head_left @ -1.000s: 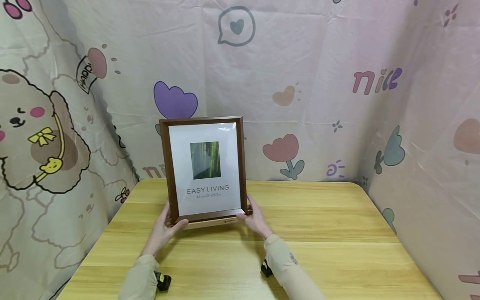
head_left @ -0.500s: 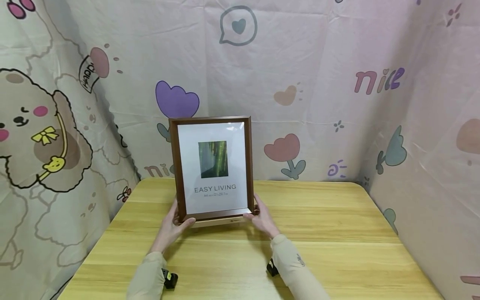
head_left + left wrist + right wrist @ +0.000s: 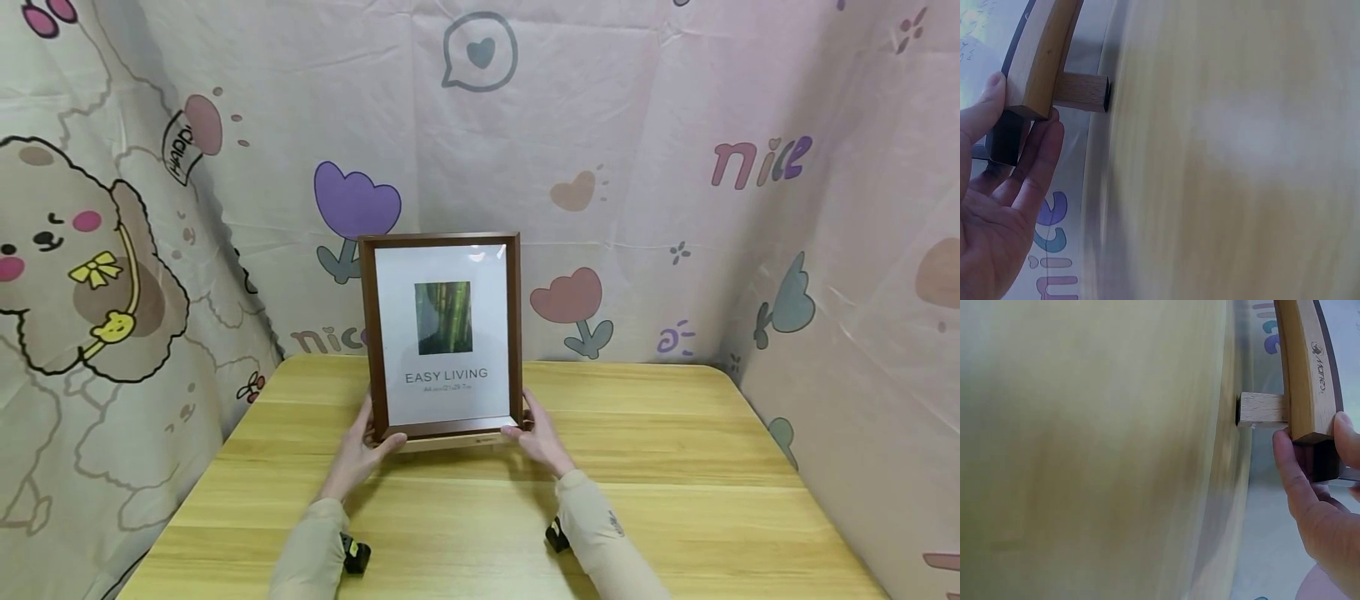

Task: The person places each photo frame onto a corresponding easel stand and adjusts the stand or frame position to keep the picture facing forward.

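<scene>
A dark brown picture frame (image 3: 441, 337) stands nearly upright and leans back slightly, its sheet printed "EASY LIVING". Under its lower edge runs a pale wooden ledge (image 3: 450, 443). The wrist views show this ledge as a wooden bar (image 3: 1038, 69) with a short wooden leg (image 3: 1263, 408) behind it. My left hand (image 3: 357, 454) grips the lower left corner, thumb in front and fingers behind. At the lower right corner my right hand (image 3: 542, 442) holds frame and bar together the same way. Whether the leg touches the table cannot be told.
The light wooden table (image 3: 660, 467) extends on both sides of the frame. Printed cloth (image 3: 645, 108) hangs behind it and along both sides. Black wrist cameras (image 3: 356, 555) sit on the beige sleeves (image 3: 309, 550).
Both hands have moved to the right in the head view, carrying the picture frame and its wooden ledge along. The head view itself has shifted slightly. The grip looks the same.
</scene>
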Tool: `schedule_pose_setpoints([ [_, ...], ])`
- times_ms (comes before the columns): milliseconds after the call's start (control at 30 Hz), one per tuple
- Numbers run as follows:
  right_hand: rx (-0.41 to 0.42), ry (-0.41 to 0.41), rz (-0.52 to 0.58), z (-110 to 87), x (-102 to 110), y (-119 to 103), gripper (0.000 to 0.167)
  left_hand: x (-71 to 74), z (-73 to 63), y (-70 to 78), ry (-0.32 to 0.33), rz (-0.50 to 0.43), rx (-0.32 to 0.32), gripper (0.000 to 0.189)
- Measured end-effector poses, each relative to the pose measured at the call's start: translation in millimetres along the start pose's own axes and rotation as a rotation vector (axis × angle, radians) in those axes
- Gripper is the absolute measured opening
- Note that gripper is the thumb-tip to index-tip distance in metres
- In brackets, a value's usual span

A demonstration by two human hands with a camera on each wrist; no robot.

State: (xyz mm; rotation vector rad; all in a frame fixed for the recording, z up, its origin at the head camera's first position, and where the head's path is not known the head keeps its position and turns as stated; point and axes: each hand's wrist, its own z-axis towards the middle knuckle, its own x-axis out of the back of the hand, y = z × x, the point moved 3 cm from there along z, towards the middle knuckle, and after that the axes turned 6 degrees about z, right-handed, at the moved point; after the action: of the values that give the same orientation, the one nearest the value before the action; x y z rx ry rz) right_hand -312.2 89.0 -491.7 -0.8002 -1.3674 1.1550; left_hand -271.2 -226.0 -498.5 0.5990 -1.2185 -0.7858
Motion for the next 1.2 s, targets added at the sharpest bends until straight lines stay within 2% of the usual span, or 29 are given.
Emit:
schedule_pose_setpoints([
  [467,0.020,0.038,0.061,-4.5,19,8,0.086,-19.6,7.5,11.3,-0.024,-0.029,-0.006,0.106],
  [767,-0.012,0.043,0.091,-8.9,29,12,0.087,-29.0,9.2,20.3,-0.026,-0.051,-0.026,0.107],
  [1200,-0.015,0.068,0.065,-13.4,44,17,0.088,-43.4,13.3,28.3,-0.014,-0.060,-0.049,0.104],
])
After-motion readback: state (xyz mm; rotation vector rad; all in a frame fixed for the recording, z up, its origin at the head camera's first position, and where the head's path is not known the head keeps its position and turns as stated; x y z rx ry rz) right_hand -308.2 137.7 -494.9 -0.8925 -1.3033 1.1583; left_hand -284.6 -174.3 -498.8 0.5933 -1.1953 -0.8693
